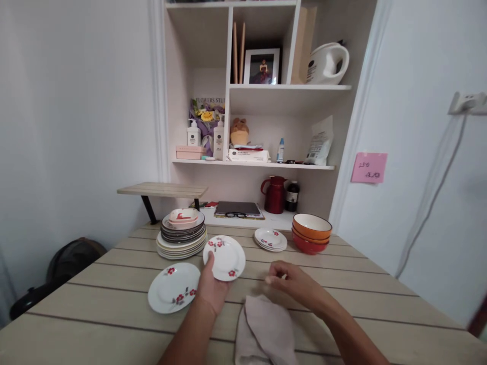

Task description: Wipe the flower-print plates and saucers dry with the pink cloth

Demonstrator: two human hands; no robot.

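**Small flowered plate (pixel 231 258) held up in the left hand (pixel 213 288)**

The pale slatted bench (pixel 380 289) fills the lower half of the frame before us. Near the bottom centre lies a folded greyish-pink cloth (pixel 266 337), probably kept there for easy reach. At centre left stands a tall plate stack (pixel 182 243), its wider plates low, which we judge steadies the pile; just in front, a larger flowered plate (pixel 169 289) lies flat and alone. Nested bowls (pixel 311 238), orange over red, stand right of centre, likely nested to save room, with a low pile of small plates (pixel 270 241) beside them.

Our right hand (pixel 291 280) hovers above the cloth's far edge, loosely curled around a gap, with nothing visible in it.

Our left hand pinches the small plate near the frame's centre, thumb over its near rim, presumably leaving most of its face uncovered. It is round, white and glossy, tilted toward us, with red blossoms and grey leaves near the rim.
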